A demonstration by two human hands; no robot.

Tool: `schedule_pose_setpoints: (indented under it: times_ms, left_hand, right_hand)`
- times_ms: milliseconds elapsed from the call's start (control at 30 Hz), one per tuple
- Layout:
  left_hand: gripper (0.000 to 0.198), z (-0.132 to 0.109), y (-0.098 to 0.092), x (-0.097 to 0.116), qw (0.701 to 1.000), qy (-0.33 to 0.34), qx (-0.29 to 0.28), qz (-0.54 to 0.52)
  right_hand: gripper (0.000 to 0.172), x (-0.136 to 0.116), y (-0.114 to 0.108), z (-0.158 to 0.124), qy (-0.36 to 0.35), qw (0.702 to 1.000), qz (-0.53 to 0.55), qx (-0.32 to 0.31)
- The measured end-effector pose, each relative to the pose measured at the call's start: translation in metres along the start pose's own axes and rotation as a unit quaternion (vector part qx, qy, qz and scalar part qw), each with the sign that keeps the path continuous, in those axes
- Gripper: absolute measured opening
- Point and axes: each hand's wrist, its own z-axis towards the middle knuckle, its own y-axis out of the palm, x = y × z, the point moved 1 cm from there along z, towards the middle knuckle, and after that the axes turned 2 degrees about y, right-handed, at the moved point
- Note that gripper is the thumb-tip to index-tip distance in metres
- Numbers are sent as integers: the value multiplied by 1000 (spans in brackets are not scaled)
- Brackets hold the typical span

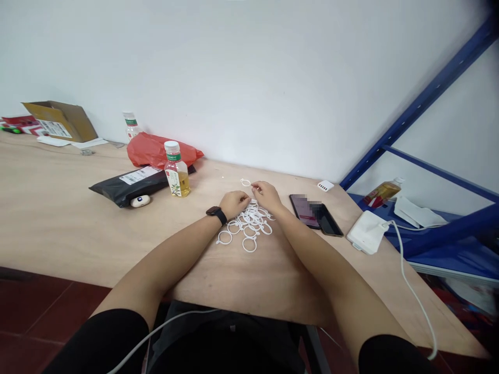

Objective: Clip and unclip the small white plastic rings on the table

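A loose pile of white plastic rings with small tabs (251, 221) lies on the table, its far end between my two hands. My left hand (234, 204), with a dark watch at the wrist, rests at the pile's upper left edge, fingers curled together. Across from it, my right hand (266, 196) has its thumb and fingers pinched close to the table. Whatever lies between either hand's fingertips is too small to make out. A single white ring (245, 183) sits just beyond my hands, beside the right fingertips; I cannot tell whether they touch it.
On the left are a drink bottle (178, 174), a black parcel (128, 186), a red bag (152, 149), a white case (140, 201) and a cardboard box (66, 122). Two phones (306, 210), a white charger (366, 232) with its cable, and a blue rack (413, 174) occupy the right.
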Motion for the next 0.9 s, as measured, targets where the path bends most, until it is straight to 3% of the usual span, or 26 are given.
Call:
schedule_pose_setpoints:
  times_ms: [133, 267, 400, 700, 767, 900]
  left_hand:
    - [23, -2, -1, 4, 1000, 14, -9, -11]
    - [25, -3, -1, 5, 1000, -1, -16, -25]
    - [21, -2, -2, 3, 999, -25, 4, -48]
    - [20, 7, 0, -20, 987, -132, 76, -52]
    - [23, 7, 0, -21, 987, -128, 81, -47]
    - [24, 7, -1, -17, 991, -60, 97, -68]
  right_hand:
    - [27, 5, 23, 39, 64, 989, -113, -77]
    - [39, 2, 42, 62, 87, 970, -201, -105]
    - [30, 0, 49, 68, 83, 966, -212, -123]
    - [14, 3, 24, 39, 43, 971, -186, -145]
    - [12, 5, 16, 33, 43, 980, -147, -129]
    - [12, 0, 1, 20, 49, 998, 23, -30]
